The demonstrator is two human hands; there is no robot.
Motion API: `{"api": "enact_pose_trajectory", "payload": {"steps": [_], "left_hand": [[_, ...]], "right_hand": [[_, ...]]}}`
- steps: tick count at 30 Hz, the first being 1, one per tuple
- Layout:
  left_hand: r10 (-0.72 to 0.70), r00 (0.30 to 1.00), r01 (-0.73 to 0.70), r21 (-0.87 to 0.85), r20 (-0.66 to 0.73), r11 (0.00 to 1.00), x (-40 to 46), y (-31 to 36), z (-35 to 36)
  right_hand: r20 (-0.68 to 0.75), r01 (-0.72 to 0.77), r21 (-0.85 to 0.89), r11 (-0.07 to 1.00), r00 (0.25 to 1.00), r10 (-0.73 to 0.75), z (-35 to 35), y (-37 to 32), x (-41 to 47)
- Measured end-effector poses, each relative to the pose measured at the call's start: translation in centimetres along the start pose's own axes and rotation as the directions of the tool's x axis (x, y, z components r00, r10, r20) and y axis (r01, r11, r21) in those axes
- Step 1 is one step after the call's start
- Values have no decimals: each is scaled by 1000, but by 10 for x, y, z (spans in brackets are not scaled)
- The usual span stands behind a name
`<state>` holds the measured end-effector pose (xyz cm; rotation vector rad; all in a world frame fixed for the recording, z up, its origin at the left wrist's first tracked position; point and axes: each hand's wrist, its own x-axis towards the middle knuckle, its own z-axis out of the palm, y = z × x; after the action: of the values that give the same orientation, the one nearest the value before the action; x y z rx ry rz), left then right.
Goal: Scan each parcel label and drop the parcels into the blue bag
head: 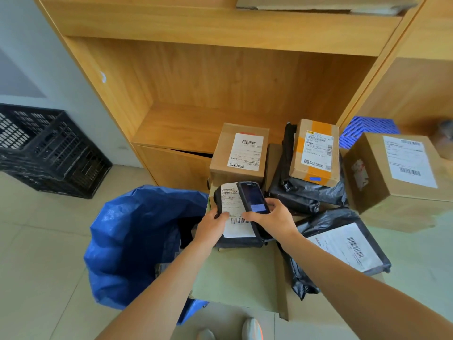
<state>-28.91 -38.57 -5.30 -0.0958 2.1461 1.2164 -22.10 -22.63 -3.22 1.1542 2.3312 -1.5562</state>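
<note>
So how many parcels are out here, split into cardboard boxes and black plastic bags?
Cardboard boxes: 3 (plain box, orange-taped box, large box)
Black plastic bag parcels: 3 (held parcel gripped by the left hand, one under the taped box, one at right)
Total: 6 in plain view; any inside the blue bag can't be counted.

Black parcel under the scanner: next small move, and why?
Probably swing the black parcel left and let it fall into the blue bag. The right hand already holds the scanner over its label, the left hand grips its left edge, and the bag gapes open just beside it. Whether the scan has registered cannot be told.
</note>
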Motion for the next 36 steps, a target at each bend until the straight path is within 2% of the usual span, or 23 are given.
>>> {"api": "enact_pose_trajectory", "payload": {"steps": [7, 13, 18, 27, 32, 36], "left_hand": [[64, 991, -70, -41, -115, 997, -4, 17, -41], [55, 981, -68, -64, -186, 996, -15, 13, -109], [-8, 976, -20, -125, -219, 992, -26, -28, -161], [-204, 932, 140, -220, -300, 965, -23, -95, -194], [-273, 916, 194, -271, -294, 943, -6, -124, -188], [-297, 918, 241, -227, -263, 944, 13, -143, -182]], "right_hand": [[58, 164, -24, 986, 985, -162, 11, -44, -11], [127, 178, 50, 983, 975, -183, 56, -87, -9], [233, 162, 23, 987, 959, -163, 119, -107, -20], [348, 157, -45, 987, 928, -132, 217, -97, -27], [350, 89, -69, 994, 935, -59, 248, -66, -8], [352, 45, -105, 993, 936, -5, 261, -42, 8]]}}
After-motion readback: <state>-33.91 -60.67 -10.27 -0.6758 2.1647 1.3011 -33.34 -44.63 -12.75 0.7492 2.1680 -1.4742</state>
